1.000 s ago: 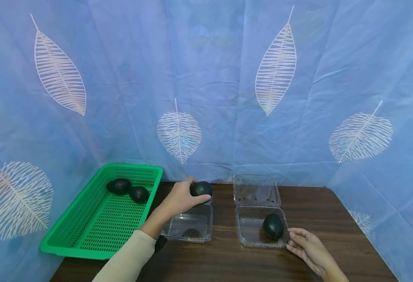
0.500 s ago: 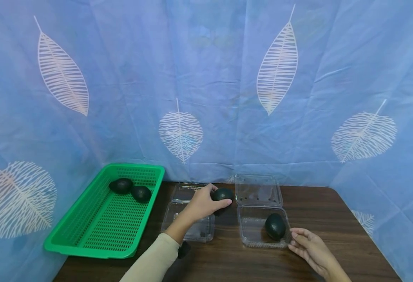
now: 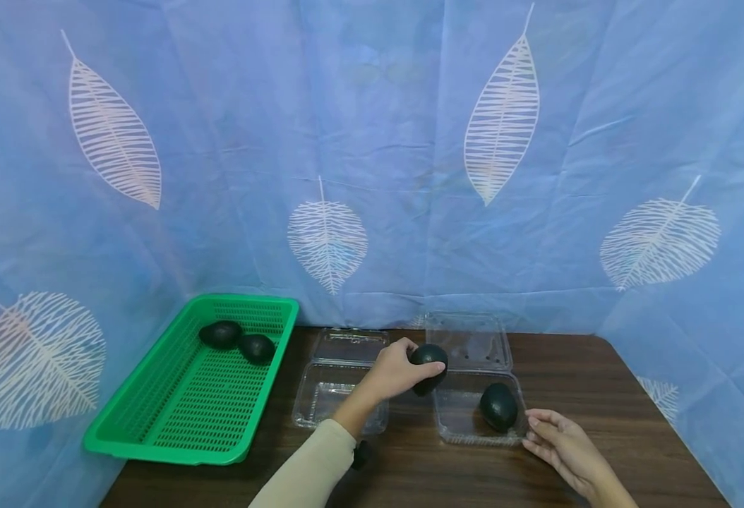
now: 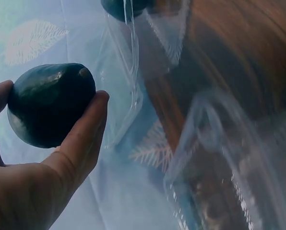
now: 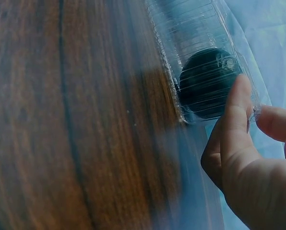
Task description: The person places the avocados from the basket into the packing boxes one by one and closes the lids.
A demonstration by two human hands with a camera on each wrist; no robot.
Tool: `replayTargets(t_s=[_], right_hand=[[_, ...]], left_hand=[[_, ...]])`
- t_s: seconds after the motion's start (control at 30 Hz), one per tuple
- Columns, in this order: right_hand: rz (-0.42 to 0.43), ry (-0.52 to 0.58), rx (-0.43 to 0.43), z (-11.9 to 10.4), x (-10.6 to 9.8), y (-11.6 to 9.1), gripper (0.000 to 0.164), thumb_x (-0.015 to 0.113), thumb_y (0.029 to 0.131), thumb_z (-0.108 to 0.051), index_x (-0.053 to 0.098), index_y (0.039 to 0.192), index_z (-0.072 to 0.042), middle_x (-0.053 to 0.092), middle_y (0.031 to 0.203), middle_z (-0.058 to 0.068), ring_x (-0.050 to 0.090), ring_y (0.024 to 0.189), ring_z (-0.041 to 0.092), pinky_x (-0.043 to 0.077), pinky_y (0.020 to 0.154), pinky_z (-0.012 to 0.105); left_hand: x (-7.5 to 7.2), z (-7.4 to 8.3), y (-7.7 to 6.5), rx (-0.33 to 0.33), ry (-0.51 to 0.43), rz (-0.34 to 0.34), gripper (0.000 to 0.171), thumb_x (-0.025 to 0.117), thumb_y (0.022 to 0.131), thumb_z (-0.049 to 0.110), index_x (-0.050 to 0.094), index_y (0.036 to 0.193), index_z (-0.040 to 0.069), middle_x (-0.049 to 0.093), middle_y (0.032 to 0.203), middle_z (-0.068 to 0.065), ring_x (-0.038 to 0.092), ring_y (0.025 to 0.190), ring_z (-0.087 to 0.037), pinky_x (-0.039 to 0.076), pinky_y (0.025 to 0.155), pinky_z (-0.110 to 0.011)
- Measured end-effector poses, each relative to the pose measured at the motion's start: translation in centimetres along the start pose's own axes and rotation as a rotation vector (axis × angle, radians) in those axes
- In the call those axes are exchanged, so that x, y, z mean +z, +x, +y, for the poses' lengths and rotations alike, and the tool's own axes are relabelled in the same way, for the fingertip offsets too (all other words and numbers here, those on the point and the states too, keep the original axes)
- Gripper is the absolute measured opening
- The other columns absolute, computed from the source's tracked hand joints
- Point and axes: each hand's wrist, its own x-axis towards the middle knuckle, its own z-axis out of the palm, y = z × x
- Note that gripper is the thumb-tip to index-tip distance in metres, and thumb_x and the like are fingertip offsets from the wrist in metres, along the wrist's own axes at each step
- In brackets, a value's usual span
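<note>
My left hand (image 3: 397,370) grips a dark green avocado (image 3: 428,370) between thumb and fingers, at the left edge of the right clamshell container. The left wrist view shows this avocado (image 4: 52,105) from its rounded end. The clear plastic clamshell container (image 3: 454,426) lies with its lid folded back. Inside it, at the right side, sits another avocado (image 3: 498,407). My right hand (image 3: 562,451) pinches the container's right rim, thumb on one side and fingers on the other, as the right wrist view shows with the container wall (image 5: 196,24) beside the fingertips.
A green plastic basket (image 3: 175,455) on the left holds two avocados (image 3: 221,334). Between basket and right container lies a second clear clamshell (image 3: 321,395) with its lid back, partly behind the left forearm. A blue leaf-print curtain (image 3: 397,176) hangs behind the brown wooden table (image 3: 575,381).
My left hand has carried the avocado rightward from above the left container to the edge of the right one, turning it more upright. The right hand has stayed at the rim.
</note>
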Motion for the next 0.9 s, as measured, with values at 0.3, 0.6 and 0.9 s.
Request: replayTargets(t_s=[0.3,0.6,0.9], right_hand=[[0.002,-0.027,-0.002,0.1,-0.1,0.0,0.026,0.051,0.110,-0.019,0.052,0.132,-0.005,0.050,0.115,0.001,0.057,0.098,0.009,0.056,0.099,0.030],[0.017,-0.031,0.008,-0.1,0.2,0.0,0.031,0.052,0.110,-0.020,0.049,0.135,-0.003,0.049,0.117,0.001,0.058,0.098,0.010,0.057,0.098,0.029],[0.000,-0.024,-0.015,0.0,0.2,-0.2,0.028,0.051,0.110,-0.018,0.050,0.135,-0.004,0.048,0.118,0.001,0.058,0.097,0.009,0.056,0.099,0.029]], left_hand=[[2.6,0.5,1.1,-0.041,0.004,-0.005,0.052,0.078,0.088,0.051,0.060,0.111,0.008,0.067,0.096,-0.007,0.066,0.077,-0.016,0.057,0.067,-0.036],[4.1,1.5,1.8,-0.078,0.092,0.008,0.052,0.080,0.087,0.051,0.062,0.105,0.007,0.063,0.088,-0.005,0.063,0.068,-0.016,0.054,0.058,-0.033],[5.6,2.1,2.4,-0.138,0.139,-0.012,0.044,0.079,0.089,0.048,0.058,0.084,0.010,0.055,0.076,-0.005,0.052,0.056,-0.018,0.041,0.049,-0.033]])
